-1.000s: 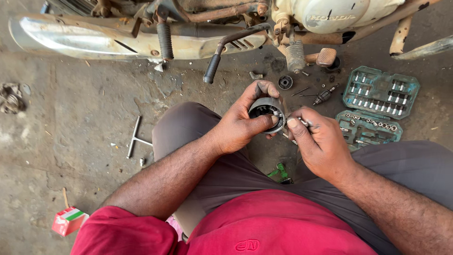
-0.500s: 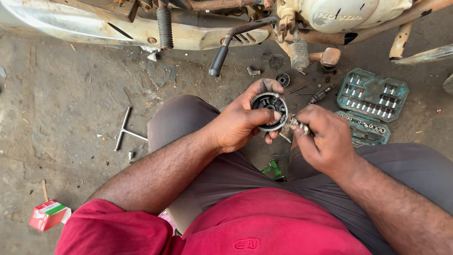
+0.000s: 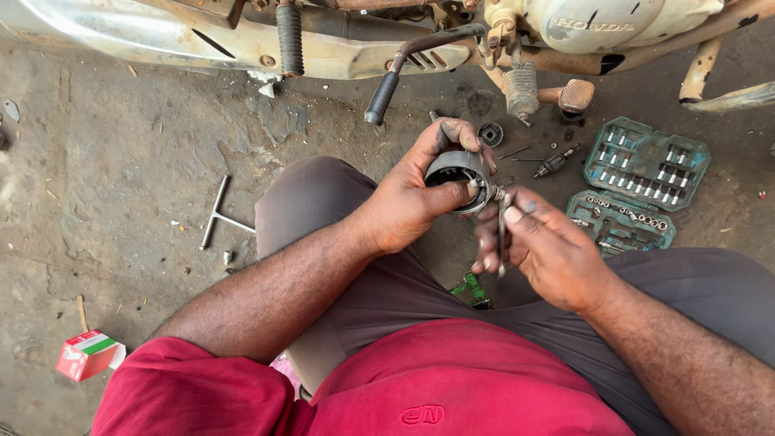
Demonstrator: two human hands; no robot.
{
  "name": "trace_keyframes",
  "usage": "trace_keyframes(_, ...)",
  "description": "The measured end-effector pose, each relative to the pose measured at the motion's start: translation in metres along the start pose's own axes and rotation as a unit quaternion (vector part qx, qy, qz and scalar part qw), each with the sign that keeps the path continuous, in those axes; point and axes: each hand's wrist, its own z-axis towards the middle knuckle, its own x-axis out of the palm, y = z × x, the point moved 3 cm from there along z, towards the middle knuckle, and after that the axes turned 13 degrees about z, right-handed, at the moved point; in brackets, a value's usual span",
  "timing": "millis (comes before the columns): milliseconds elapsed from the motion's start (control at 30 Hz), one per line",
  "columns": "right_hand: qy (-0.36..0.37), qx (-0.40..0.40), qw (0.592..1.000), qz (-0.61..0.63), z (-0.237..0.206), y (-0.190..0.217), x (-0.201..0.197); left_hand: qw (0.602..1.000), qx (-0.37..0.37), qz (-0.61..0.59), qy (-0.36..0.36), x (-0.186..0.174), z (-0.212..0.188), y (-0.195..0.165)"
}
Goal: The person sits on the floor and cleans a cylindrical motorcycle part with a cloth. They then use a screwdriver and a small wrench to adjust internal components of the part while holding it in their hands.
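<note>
Round housing cupped in one hand, thin tool meeting its rim from the other side.

The left hand (image 3: 412,202) wraps the round metal housing (image 3: 460,173), its open mouth turned up toward the head camera. The right hand (image 3: 549,250), just beside it and lower, pinches a slim metal tool (image 3: 501,230) whose long axis runs up to the housing's near rim; the tip seems to touch there, though fingers partly hide it.

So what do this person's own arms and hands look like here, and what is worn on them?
Both forearms are bare, with no gloves, watch or rings that show. The left hand and right hand look smudged with dark grease at the fingers. Short red sleeves cover the upper arms, part of a red shirt.
</note>
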Motion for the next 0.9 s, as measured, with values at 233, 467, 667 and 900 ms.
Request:
trace_keyframes(233,0.015,0.049,0.995,0.090,-0.005,0.002,0.009,0.984,0.087,0.157,0.007,0.009,-0.002,-0.004)
trace_keyframes(467,-0.005,0.093,0.991,0.091,-0.005,-0.002,0.002,0.959,0.126,0.255,0.017,0.009,-0.002,-0.019)
trace_keyframes(667,0.039,0.105,0.986,0.121,-0.006,0.002,0.001,0.903,0.194,0.381,0.045,0.010,-0.004,-0.036)
trace_keyframes(900,-0.004,0.096,0.995,0.026,-0.001,0.000,0.006,0.919,0.186,0.347,0.034,0.008,-0.008,-0.033)
